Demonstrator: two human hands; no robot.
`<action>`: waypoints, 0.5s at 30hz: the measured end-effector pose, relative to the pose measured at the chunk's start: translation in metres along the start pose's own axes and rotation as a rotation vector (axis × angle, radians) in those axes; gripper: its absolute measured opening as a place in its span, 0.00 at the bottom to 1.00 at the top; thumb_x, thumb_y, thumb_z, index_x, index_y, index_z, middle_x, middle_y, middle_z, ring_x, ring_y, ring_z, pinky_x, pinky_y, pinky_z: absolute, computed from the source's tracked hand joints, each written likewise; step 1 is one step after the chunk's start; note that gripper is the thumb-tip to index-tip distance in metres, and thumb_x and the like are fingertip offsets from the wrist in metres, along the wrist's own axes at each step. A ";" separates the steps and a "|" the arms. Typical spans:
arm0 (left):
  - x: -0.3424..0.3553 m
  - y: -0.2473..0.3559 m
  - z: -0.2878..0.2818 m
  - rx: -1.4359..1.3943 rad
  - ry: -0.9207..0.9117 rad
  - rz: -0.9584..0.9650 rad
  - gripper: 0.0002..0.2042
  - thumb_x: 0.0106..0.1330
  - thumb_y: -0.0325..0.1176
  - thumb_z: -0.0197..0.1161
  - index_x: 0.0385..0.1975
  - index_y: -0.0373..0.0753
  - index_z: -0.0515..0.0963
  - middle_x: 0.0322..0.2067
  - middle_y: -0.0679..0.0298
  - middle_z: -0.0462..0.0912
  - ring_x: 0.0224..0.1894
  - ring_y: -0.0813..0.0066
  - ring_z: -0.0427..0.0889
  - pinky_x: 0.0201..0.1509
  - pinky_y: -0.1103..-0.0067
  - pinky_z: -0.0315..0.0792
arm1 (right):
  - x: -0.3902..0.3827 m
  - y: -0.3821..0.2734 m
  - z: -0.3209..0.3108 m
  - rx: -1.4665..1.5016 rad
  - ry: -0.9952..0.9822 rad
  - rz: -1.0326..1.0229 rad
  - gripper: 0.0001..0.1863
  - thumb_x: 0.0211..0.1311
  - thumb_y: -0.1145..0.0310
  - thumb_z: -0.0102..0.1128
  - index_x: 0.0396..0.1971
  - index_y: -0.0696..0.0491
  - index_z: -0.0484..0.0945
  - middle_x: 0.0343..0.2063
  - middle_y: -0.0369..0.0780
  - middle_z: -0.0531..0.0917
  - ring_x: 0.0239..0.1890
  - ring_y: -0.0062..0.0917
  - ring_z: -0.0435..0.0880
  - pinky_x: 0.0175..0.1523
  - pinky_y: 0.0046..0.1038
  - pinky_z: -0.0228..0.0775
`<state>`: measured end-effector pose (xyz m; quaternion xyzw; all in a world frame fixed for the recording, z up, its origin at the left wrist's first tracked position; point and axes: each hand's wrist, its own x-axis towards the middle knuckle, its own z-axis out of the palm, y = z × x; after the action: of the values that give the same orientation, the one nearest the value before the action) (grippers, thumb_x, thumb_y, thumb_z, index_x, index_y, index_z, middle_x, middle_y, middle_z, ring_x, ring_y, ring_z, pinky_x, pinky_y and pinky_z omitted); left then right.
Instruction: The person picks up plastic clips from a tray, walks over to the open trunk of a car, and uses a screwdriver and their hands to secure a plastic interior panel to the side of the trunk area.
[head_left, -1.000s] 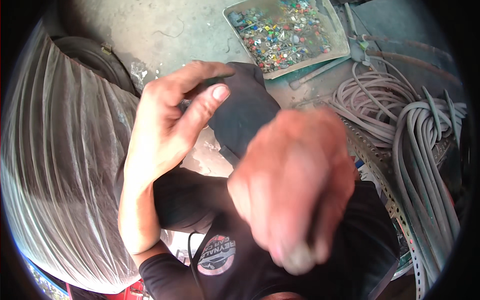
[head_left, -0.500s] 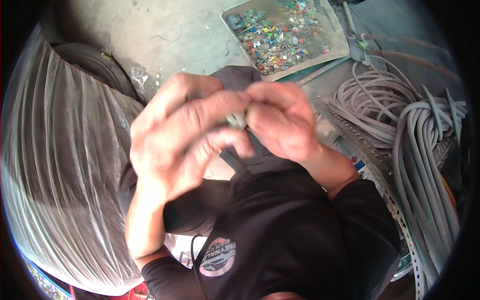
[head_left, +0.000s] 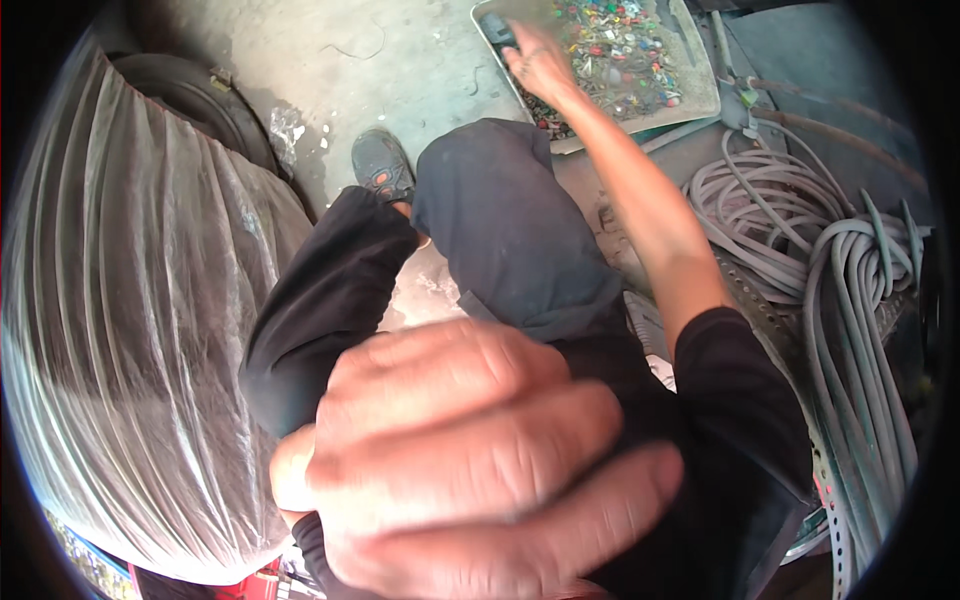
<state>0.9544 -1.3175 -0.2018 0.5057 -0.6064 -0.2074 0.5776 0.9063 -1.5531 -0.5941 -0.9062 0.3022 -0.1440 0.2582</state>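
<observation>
Close in front of me, at the lower middle, is my left hand [head_left: 470, 460], seen from its back with the fingers bent inward. Its palm and thumb are hidden, so what it holds, if anything, does not show. My right hand [head_left: 540, 68] reaches far forward over the left part of a shallow tray [head_left: 690, 105] filled with small mixed pieces. Its thumb and fingers are apart beside a dark grey-blue piece [head_left: 496, 28] in the tray's corner; whether they touch it I cannot tell. Colourful small plastic clips and fasteners [head_left: 625, 50] lie heaped in the tray.
A coiled grey hose [head_left: 750, 205] lies to the right, partly draped over a perforated metal strip [head_left: 838, 540]. On the left hangs a wrinkled translucent cover [head_left: 150, 330], with a black tyre [head_left: 190, 105] behind it. My shoe [head_left: 381, 165] rests on the concrete floor.
My hands were together around a small greenish-grey piece. They have parted: the right went forward into the tray, the left came closer and lower. The small piece no longer shows.
</observation>
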 end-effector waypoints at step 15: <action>-0.015 -0.018 -0.026 0.289 -0.059 -0.295 0.15 0.49 0.24 0.72 0.37 0.26 0.81 0.30 0.50 0.83 0.30 0.61 0.84 0.34 0.76 0.76 | 0.001 0.028 -0.081 -0.587 -0.736 -0.111 0.12 0.55 0.68 0.56 0.38 0.55 0.82 0.39 0.50 0.85 0.47 0.42 0.82 0.58 0.45 0.66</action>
<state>0.9822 -1.3036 -0.2177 0.6603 -0.5658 -0.2151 0.4445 0.8602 -1.6036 -0.5422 -0.9464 0.1697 0.2648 0.0730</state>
